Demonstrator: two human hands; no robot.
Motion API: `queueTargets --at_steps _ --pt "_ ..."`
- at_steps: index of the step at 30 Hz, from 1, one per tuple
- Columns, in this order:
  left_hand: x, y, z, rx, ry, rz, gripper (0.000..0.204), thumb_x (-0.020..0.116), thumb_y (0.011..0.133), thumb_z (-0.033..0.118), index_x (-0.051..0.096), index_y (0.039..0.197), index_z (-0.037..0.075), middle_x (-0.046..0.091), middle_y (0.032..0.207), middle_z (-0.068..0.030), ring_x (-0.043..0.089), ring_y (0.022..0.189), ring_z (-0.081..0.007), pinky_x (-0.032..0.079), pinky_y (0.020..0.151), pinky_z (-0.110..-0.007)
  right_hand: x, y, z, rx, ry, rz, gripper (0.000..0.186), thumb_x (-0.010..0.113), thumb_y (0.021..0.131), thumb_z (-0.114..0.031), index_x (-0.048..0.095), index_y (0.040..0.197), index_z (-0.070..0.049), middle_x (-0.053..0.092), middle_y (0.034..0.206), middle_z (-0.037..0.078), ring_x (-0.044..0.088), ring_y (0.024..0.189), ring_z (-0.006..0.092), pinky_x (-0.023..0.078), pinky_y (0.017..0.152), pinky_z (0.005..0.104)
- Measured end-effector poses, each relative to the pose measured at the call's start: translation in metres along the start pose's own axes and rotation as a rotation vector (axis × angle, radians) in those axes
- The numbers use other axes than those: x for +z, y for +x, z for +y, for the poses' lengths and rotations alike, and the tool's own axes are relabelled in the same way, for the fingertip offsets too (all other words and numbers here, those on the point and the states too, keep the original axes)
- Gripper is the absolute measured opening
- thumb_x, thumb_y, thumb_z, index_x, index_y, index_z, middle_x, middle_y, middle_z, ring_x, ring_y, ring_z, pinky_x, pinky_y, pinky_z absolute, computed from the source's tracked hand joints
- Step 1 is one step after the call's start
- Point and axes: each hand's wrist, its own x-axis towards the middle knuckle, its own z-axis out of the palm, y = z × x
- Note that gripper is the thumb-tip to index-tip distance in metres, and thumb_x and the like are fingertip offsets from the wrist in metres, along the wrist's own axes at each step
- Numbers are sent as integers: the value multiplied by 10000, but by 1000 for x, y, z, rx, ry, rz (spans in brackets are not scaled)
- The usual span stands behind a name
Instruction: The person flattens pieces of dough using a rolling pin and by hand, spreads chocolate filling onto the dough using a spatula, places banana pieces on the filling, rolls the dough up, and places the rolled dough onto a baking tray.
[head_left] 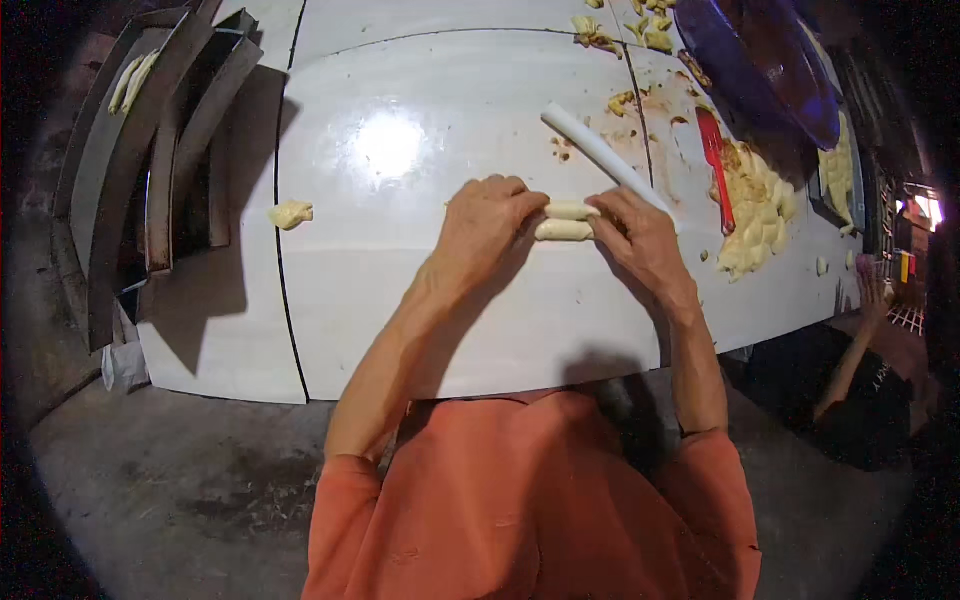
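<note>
My left hand (487, 220) and right hand (642, 238), both nearly closed, pinch opposite ends of 1 pale-yellow dough cylinder (570, 211), probably for even control.

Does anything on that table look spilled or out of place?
Brown bits lie scattered around the white rod, perhaps spilled: they look messy on the pale tabletop. A lone dough lump also sits off to the left, apart from the dough rolls and the dough pile on the right.
</note>
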Motion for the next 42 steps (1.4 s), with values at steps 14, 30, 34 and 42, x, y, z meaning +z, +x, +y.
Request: queueTargets --at_steps 14,30,34,42 --pt "-2 -31 11 39 58 -11 248 777 795 130 748 1039 158 711 921 -28 677 855 -247 505 763 -398 13 -32 10 -184 -69 3 251 716 909 -177 671 1145 -104 668 1031 79 705 842 288 572 704 395" --pt "-9 -9 8 5 73 -91 196 779 779 123 717 959 79 692 938 -87 669 891 -317 542 777 -448 4 -12 20 -116 -52 -91 383 767 855 -265 662 1158 -57 651 1105 80 698 890 280 574 768 397" --pt "-14 -16 10 0 10 -11 136 696 802 56 619 913 62 664 865 -117 652 855 -335 509 762 -451 -3 -4 8 -174 48 -92 303 705 831 -182 642 1087 -32 653 966 127 687 845 327 549 739 413" --pt "-91 -71 19 -101 -73 47 99 679 853 137 658 914 62 695 814 -152 700 794 -379 541 724 -516 -12 12 -90 -113 185 -256 281 674 885 -131 640 1124 13 703 911 223 725 826 326 579 745 413"
